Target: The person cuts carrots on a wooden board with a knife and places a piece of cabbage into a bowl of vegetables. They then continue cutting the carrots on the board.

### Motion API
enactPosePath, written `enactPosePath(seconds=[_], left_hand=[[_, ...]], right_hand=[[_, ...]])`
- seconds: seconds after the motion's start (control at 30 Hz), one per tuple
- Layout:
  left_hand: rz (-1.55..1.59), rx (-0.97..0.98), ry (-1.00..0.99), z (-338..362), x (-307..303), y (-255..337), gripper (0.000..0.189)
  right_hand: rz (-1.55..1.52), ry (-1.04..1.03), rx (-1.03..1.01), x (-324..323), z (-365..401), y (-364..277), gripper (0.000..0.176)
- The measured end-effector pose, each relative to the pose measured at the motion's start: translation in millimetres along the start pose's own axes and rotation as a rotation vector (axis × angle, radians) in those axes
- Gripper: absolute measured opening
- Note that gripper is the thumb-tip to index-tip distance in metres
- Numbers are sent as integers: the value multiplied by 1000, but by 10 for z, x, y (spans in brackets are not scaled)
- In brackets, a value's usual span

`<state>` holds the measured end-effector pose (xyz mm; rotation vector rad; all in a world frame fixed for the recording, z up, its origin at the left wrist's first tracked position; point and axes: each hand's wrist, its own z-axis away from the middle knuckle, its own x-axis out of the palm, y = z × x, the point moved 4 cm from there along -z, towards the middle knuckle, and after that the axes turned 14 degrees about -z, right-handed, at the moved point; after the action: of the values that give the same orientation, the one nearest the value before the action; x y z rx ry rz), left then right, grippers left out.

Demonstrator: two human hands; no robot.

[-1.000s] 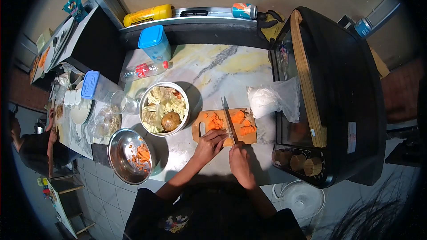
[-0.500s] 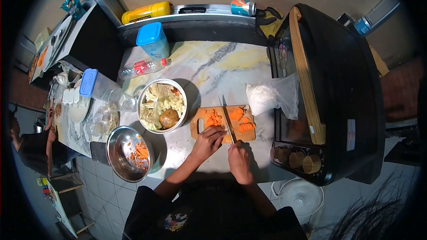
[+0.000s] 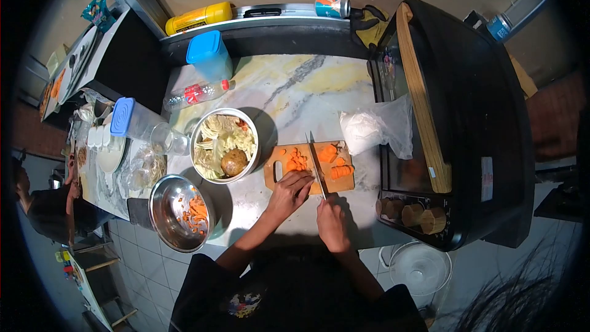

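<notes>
My right hand [image 3: 332, 224] is closed round the handle of a kitchen knife [image 3: 316, 165], its blade pointing away from me across a wooden cutting board [image 3: 345, 184]. My left hand [image 3: 290, 197] rests at the board's near edge, fingers bent and pressed together beside the blade; whatever they pinch is hidden. Chopped carrot pieces [image 3: 297, 160] lie left of the blade. More cut carrot [image 3: 341, 172] sits on its right side.
A white bowl [image 3: 195, 169] of cabbage and a potato stands left of the board, near a steel bowl [image 3: 157, 224] with orange scraps. A bag of white powder [image 3: 361, 132] lies behind the board, beside a black oven [image 3: 473, 129]. Another person [image 3: 52, 209] is at far left.
The view has shifted slightly. Both hands and the knife stay at the same place on the board, with the blade at a slightly different angle.
</notes>
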<state>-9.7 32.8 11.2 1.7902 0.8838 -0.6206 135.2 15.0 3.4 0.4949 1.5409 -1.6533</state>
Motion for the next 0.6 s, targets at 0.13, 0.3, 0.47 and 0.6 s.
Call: enactPosePath(seconds=[0.13, 0.3, 0.47, 0.6], left_hand=[[1, 5, -9, 10, 3, -6, 17], [15, -5, 17, -8, 1, -5, 17], [24, -9, 20, 1, 7, -11, 16], [13, -17, 11, 15, 19, -19, 15]], right_hand=[[-86, -3, 66, 25, -146, -59, 25], [-77, -32, 61, 7, -67, -24, 25], [12, -82, 59, -59, 55, 4, 27], [-81, -30, 66, -9, -53, 20, 27]])
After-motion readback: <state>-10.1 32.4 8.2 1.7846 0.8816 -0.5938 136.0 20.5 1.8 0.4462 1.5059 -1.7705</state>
